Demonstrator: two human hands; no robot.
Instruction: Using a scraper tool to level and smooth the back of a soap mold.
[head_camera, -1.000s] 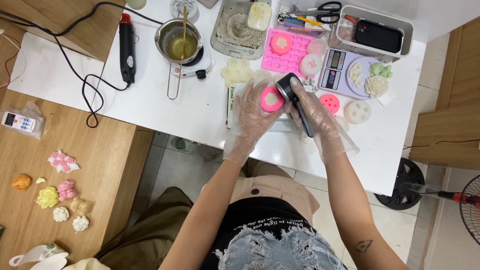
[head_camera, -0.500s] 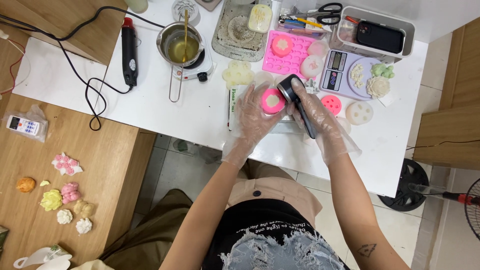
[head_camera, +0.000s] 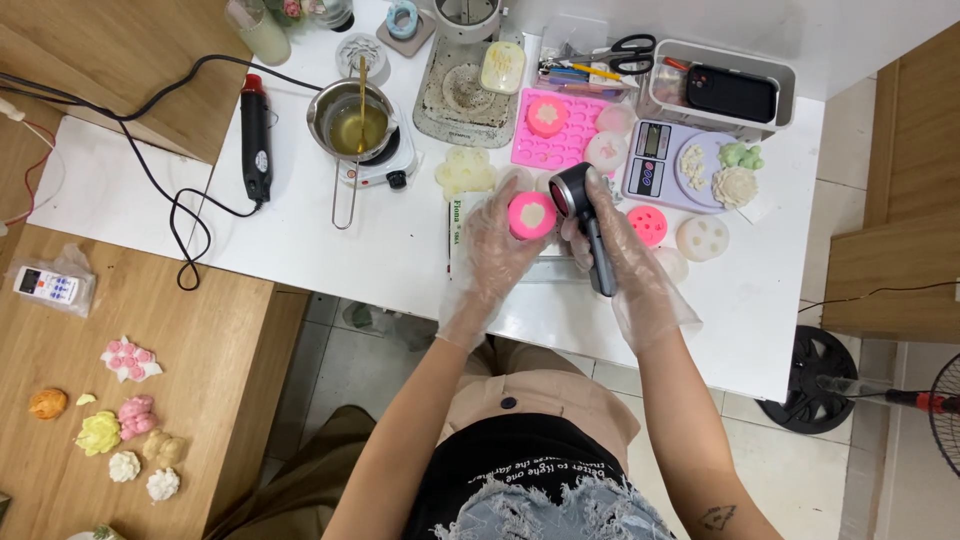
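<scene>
White worktop (head_camera: 300, 230) near its front edge: our left hand (head_camera: 490, 255) cups a pink mould (head_camera: 532, 215), our right hand (head_camera: 625, 260) clasps a dark handheld tool (head_camera: 585, 225), head touching the mould's right side.

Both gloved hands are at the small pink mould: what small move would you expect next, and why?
Probably keep the black handheld device aimed at the pink mould: the left hand cups the mould, its pale filling faces up, and the right hand holds the device's head right beside it.
</scene>
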